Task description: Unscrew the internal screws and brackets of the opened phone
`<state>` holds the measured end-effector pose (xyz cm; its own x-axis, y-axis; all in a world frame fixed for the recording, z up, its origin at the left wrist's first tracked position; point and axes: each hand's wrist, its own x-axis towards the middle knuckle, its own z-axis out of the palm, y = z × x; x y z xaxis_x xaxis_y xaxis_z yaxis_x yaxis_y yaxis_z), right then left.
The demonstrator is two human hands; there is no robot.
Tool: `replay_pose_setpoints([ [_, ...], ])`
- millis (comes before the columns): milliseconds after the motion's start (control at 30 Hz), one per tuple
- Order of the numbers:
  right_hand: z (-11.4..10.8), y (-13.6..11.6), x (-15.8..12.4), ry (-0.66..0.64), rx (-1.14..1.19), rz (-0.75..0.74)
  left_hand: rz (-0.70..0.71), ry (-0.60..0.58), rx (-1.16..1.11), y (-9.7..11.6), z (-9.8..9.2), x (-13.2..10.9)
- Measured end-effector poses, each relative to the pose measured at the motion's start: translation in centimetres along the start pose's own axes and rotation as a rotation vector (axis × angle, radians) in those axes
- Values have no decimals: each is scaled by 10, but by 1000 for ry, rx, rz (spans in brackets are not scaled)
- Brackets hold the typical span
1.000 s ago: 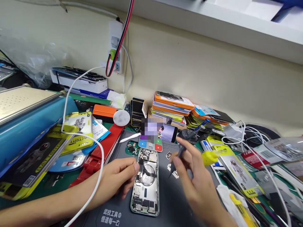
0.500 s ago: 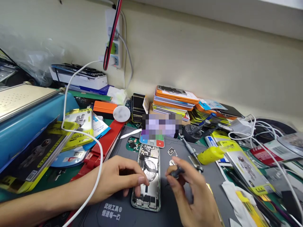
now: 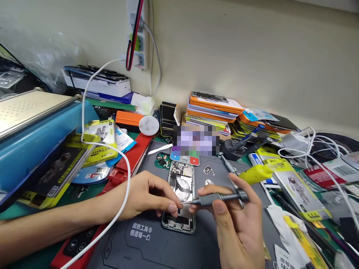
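An opened phone (image 3: 183, 216) lies on the grey work mat (image 3: 126, 243), its inner parts and a round silvery coil showing. Over its middle, my left hand (image 3: 151, 196) is closed in a pinch, thumb against fingers. Whatever sits between those fingertips is too small to make out. My right hand (image 3: 238, 220) grips a dark grey screwdriver (image 3: 209, 200), held almost level. Its thin tip points left and meets the fingertips of my left hand. Small metal parts (image 3: 208, 170) lie on the mat to the right of the phone.
A red clamp-like tool (image 3: 123, 164) lies left of the mat, with a white cable (image 3: 127, 179) looping over my left forearm. Behind are stacked orange boxes (image 3: 213, 106) and a screwdriver stand (image 3: 231, 149). A yellow bottle (image 3: 254, 173) and battery packs (image 3: 294, 186) lie right.
The screwdriver has swung level in my right hand, its tip now pointing left. Its tip and my left fingertips have come together above the phone. The camera view has shifted slightly.
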<state>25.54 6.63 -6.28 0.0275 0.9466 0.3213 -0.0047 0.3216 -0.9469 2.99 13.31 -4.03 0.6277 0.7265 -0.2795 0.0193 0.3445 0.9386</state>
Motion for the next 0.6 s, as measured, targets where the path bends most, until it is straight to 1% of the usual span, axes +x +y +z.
replay_pose_setpoints([
  [133,-1,2,5,-21,52,48,4,-13,4,-2,-1,0],
  [200,-1,2,5,-25,70,48,2,-19,7,-2,-1,0],
  [300,-1,1,5,-19,54,41,3,-29,21,-1,-2,-1],
  [400,-1,-1,3,-16,29,38,38,-48,38,0,-3,0],
  [600,-3,0,2,-34,49,68,53,-98,-6,-6,-9,3],
])
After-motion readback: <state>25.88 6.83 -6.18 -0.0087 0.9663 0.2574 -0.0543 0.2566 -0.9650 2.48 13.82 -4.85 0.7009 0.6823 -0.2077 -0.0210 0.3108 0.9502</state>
